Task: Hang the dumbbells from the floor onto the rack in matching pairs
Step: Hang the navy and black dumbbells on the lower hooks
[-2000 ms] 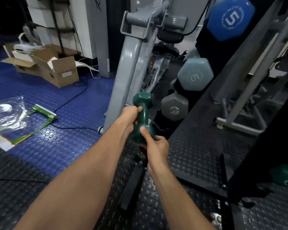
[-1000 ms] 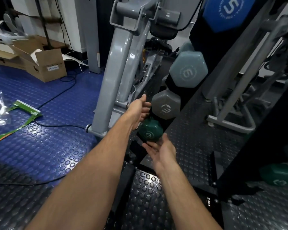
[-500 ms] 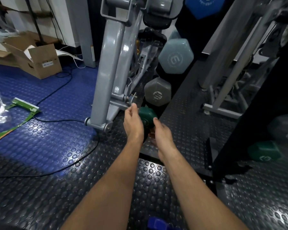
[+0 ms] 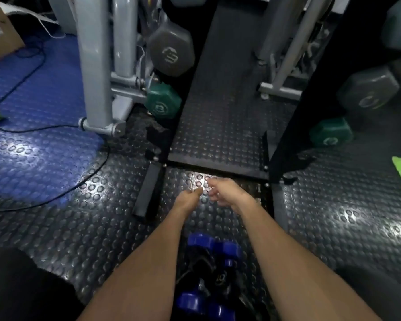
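The studded black floor point(image 4: 218, 140) fills most of the view, with a blue mat point(image 4: 37, 135) of the same pattern off to the left and the grey frame of an exercise machine point(image 4: 95, 66) standing on the seam between them. The dark rack point(image 4: 285, 135) rises on either side of a raised floor panel, and it already carries weights low down: a grey dumbbell point(image 4: 170, 50) above a green dumbbell point(image 4: 163, 104) on the left side, and what looks like their partners, another grey one point(image 4: 368, 93) over another green one point(image 4: 330, 133), on the right, though that side is blurred. Near the bottom edge, between the two forearms, a cluster of blue dumbbells point(image 4: 214, 245) and at least one black dumbbell point(image 4: 219, 278) lies on the floor, partly hidden by the arms and too smeared to count. Both hands hang empty above the floor just short of the panel's front edge: the left hand point(image 4: 188, 200) has its fingers loosely curled round nothing, and the right hand point(image 4: 225, 191) is relaxed with fingers slack and slightly spread. I judge that the green pair is done and the step in hand is fetching the next weight. That calls for drawing the hands back and down to the pile, gripping one blue dumbbell by its handle, then finding its match before lifting both to free pegs higher up.
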